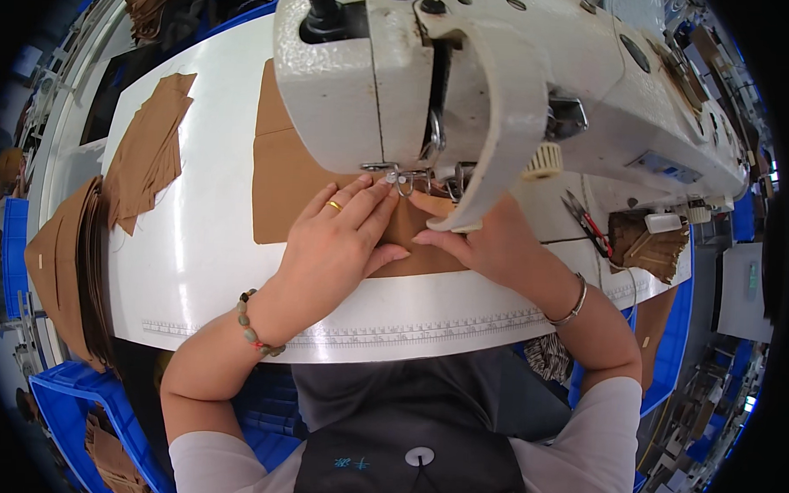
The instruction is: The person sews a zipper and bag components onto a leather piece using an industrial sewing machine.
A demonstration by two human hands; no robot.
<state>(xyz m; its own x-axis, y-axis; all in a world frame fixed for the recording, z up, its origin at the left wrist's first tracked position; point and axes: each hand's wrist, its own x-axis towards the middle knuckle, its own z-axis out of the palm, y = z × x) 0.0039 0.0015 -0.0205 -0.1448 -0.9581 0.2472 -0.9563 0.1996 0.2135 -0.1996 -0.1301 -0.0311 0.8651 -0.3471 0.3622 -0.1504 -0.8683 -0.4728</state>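
A piece of brown fabric [273,194] lies under the presser foot [404,181] of a white sewing machine [330,105]. My left hand [334,244] rests on the fabric just left of the foot, fingers stretched out toward the needle, thumb apart. My right hand [486,241] touches the same fabric right of the foot, index finger and thumb apart; its other fingers are partly hidden by the machine's curved guard [512,111].
Brown cut pieces [146,151] and a thick brown stack [63,270] lie at the left. Red-handled snips [595,232] and brown scraps [646,247] sit at the right. Blue bins [67,409] flank the white table [193,292], which has a ruler [339,331] along its front.
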